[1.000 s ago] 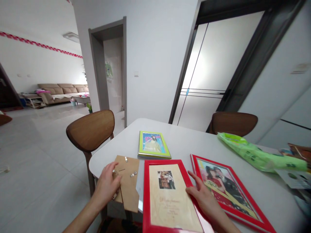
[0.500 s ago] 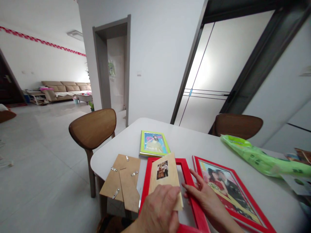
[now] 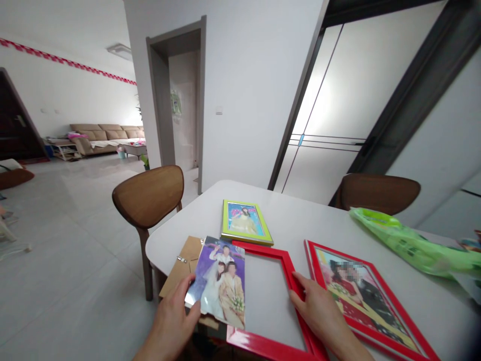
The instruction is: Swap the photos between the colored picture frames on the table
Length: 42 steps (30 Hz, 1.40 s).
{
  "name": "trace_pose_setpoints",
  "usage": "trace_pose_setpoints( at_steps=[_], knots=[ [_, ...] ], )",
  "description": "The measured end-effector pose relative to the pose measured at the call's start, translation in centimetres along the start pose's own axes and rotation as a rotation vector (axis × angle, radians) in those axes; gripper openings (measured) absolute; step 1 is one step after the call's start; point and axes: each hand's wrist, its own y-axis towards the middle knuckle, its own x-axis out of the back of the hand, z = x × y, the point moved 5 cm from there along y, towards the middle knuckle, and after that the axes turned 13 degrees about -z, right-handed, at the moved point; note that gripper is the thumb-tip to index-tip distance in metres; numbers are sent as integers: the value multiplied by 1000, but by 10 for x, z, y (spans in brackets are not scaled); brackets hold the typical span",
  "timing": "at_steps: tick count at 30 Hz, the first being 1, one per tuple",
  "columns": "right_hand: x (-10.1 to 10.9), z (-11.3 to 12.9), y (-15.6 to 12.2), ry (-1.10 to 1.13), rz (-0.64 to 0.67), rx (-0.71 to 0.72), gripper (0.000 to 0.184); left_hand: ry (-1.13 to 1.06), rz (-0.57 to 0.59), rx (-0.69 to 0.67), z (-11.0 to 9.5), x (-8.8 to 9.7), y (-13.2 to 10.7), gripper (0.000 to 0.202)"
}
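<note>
My left hand [image 3: 173, 313] pinches the left edge of a photo print [image 3: 221, 286] showing people in wedding clothes on a purple ground. The print is tilted and covers the left side of an empty red picture frame [image 3: 287, 273]. Around that frame's right bar my right hand [image 3: 319, 308] is closed, thumb and forefinger at the inner edge. Partly hidden under the print lies a brown frame backing board [image 3: 179, 265] with metal clips.
A lime-green framed picture [image 3: 246, 223] lies beyond the empty frame. Another red framed picture [image 3: 370, 296] is at the right, with a green plastic bag [image 3: 409, 248] behind it. Wooden chairs [image 3: 150, 195] stand by the white table [image 3: 300, 215].
My left hand has turned the sheet over, from a pale side with a small picture to the large wedding photo, and moved it left. My right hand stays at the frame's right bar.
</note>
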Motion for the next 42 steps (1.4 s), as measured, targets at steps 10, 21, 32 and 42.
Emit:
trace_pose_setpoints(
  at_steps=[10,21,32,42],
  knots=[
    [5,16,-1,103,-194,114,39,279,24,-206,-11,2,0,32],
    [-41,78,-7,1011,204,-358,63,162,103,-325,-26,-20,-11,49],
    [12,132,-6,1599,219,-444,47,-223,-94,-529,-60,-22,3,54],
    [-5,68,-17,1650,38,-688,35,-1006,-12,231,-101,-42,-4,42]
  ],
)
